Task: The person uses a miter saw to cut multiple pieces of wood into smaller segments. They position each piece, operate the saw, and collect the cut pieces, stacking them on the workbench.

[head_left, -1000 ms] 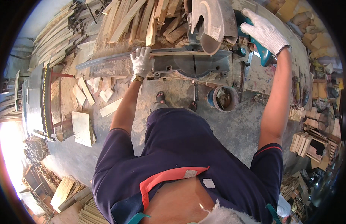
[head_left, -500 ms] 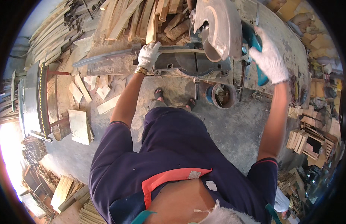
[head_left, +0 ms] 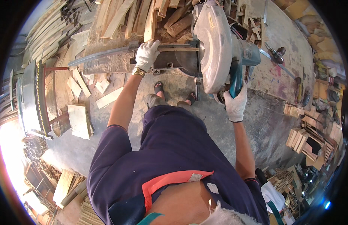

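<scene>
A mitre saw with a grey blade guard (head_left: 212, 48) and teal handle (head_left: 236, 77) stands on the bench ahead. My right hand (head_left: 236, 103), in a white knitted glove, is wrapped round the lower part of that handle. The guard sits low, right of the slot in the dark saw base (head_left: 185, 62). My gloved left hand (head_left: 144, 56) rests with bent fingers at the long metal fence (head_left: 102, 56); what it grips is hard to make out. A narrow wooden strip (head_left: 179, 49) lies along the fence to its right.
Loose boards (head_left: 121, 18) are heaped behind the saw. Offcuts (head_left: 106, 99) and a leaning panel (head_left: 78, 120) are at left, beside a metal machine (head_left: 29, 101). Tools (head_left: 275, 52) lie on the right bench (head_left: 279, 33); stacked wooden pieces (head_left: 301, 140) are further right.
My right hand has drawn the saw handle down and toward me, swinging the head lower and nearer. My left hand has shifted slightly right and up, its fingers now more curled.
</scene>
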`<action>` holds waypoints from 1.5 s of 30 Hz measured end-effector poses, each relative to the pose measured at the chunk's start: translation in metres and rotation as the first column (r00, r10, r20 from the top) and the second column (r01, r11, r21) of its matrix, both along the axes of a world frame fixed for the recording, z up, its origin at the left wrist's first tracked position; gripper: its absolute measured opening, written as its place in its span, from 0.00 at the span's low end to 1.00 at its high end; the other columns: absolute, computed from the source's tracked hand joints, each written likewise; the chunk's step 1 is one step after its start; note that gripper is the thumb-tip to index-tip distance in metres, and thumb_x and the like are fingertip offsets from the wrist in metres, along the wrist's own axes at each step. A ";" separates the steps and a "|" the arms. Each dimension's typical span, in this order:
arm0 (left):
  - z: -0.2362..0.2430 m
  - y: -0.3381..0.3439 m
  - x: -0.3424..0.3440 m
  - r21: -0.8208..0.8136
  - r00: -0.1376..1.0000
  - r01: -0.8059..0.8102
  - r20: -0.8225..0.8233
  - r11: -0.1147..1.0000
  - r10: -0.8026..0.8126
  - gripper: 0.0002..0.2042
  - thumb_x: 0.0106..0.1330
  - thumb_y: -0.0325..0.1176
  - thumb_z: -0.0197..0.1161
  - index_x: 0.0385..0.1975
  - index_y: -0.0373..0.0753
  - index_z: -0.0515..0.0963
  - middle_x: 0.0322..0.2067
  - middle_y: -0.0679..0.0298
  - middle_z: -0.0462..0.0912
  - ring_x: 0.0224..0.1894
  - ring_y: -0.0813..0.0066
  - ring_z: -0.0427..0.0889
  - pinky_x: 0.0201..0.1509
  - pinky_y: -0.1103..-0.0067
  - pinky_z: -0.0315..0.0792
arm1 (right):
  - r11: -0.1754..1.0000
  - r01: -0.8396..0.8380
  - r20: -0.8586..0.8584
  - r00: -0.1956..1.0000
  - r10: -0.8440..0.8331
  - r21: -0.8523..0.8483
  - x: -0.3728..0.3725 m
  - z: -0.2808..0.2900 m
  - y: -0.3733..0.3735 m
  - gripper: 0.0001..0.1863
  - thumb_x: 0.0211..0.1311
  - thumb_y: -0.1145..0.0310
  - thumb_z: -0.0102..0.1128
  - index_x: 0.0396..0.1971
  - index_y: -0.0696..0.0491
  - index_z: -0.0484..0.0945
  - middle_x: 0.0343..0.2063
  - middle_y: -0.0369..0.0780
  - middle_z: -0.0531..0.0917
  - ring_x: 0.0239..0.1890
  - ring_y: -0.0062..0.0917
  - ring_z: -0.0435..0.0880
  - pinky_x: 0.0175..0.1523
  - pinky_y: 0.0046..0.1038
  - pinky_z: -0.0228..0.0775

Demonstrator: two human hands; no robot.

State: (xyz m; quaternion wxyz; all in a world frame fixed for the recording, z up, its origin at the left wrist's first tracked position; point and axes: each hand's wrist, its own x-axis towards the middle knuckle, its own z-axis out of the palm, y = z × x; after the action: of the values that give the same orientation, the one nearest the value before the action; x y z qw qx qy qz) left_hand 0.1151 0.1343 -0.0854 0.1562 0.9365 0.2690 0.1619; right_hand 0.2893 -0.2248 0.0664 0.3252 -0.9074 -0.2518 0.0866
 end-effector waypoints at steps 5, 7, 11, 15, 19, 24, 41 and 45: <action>0.005 -0.001 -0.001 -0.048 1.000 -0.001 -0.017 0.999 0.001 0.21 0.59 0.35 0.70 0.53 0.41 0.77 0.46 0.55 0.83 0.54 0.53 0.81 0.59 0.60 0.73 | 0.988 0.004 -0.105 0.994 0.012 0.155 -0.005 -0.034 -0.009 0.30 0.55 0.72 0.71 0.58 0.62 0.70 0.37 0.49 0.84 0.39 0.40 0.87 0.48 0.35 0.77; 0.007 -0.002 -0.001 -0.031 1.000 -0.004 -0.002 1.000 0.004 0.21 0.59 0.35 0.70 0.52 0.41 0.77 0.46 0.55 0.83 0.54 0.53 0.81 0.59 0.60 0.73 | 0.981 0.038 -0.203 0.979 0.002 0.193 -0.006 -0.052 -0.009 0.31 0.56 0.71 0.72 0.58 0.62 0.69 0.36 0.48 0.85 0.38 0.39 0.87 0.47 0.36 0.77; 0.006 -0.003 0.000 -0.009 1.000 -0.008 0.028 1.000 0.008 0.20 0.59 0.35 0.70 0.52 0.41 0.77 0.47 0.54 0.84 0.53 0.52 0.81 0.58 0.60 0.73 | 0.993 0.000 -0.012 1.000 0.002 0.120 -0.013 -0.073 -0.005 0.33 0.57 0.68 0.73 0.60 0.62 0.68 0.35 0.48 0.85 0.37 0.42 0.87 0.47 0.37 0.77; 0.000 -0.004 -0.001 0.013 0.999 -0.027 0.023 1.000 0.027 0.21 0.59 0.35 0.71 0.52 0.41 0.77 0.48 0.54 0.83 0.53 0.51 0.81 0.58 0.61 0.73 | 0.995 0.000 -0.010 1.000 0.001 0.096 -0.014 -0.037 -0.001 0.30 0.54 0.74 0.66 0.59 0.61 0.69 0.41 0.46 0.80 0.43 0.37 0.81 0.52 0.37 0.73; -0.005 -0.004 0.001 0.052 0.998 -0.065 -0.006 0.997 0.065 0.25 0.59 0.35 0.71 0.57 0.43 0.75 0.49 0.53 0.83 0.53 0.49 0.81 0.59 0.61 0.73 | 0.988 -0.148 0.010 0.989 0.148 0.040 0.012 0.055 0.012 0.37 0.54 0.71 0.63 0.65 0.68 0.64 0.43 0.55 0.82 0.46 0.46 0.85 0.53 0.40 0.75; -0.001 -0.023 0.000 -0.066 0.990 -0.140 0.004 0.988 0.140 0.29 0.58 0.34 0.71 0.61 0.42 0.71 0.56 0.51 0.76 0.53 0.47 0.80 0.56 0.58 0.75 | 0.942 -0.333 -0.137 0.932 0.334 0.034 0.065 0.164 0.049 0.43 0.57 0.63 0.60 0.75 0.57 0.61 0.33 0.39 0.82 0.27 0.19 0.81 0.33 0.27 0.76; 0.016 -0.195 -0.105 -0.315 0.861 -0.428 0.144 0.847 0.488 0.17 0.58 0.27 0.71 0.48 0.34 0.81 0.42 0.54 0.79 0.37 0.57 0.78 0.42 0.67 0.73 | 0.984 -0.178 0.195 0.966 0.170 0.022 0.120 -0.169 0.096 0.12 0.60 0.63 0.63 0.39 0.54 0.83 0.39 0.50 0.87 0.44 0.48 0.85 0.51 0.45 0.78; 0.029 -0.206 -0.101 -0.276 0.892 -0.396 0.112 0.876 0.439 0.15 0.56 0.25 0.72 0.45 0.34 0.82 0.39 0.59 0.80 0.26 0.69 0.73 0.32 0.73 0.69 | 0.936 -0.320 0.098 0.946 0.309 0.147 0.113 -0.175 0.078 0.10 0.58 0.64 0.63 0.34 0.54 0.85 0.31 0.46 0.88 0.33 0.41 0.87 0.42 0.40 0.77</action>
State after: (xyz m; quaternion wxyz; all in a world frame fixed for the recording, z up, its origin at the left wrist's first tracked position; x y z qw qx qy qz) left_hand 0.0146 -0.0712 -0.0566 0.2548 0.8119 0.4687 0.2369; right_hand 0.4020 -0.1466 -0.1086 0.3699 -0.8287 -0.4116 0.0834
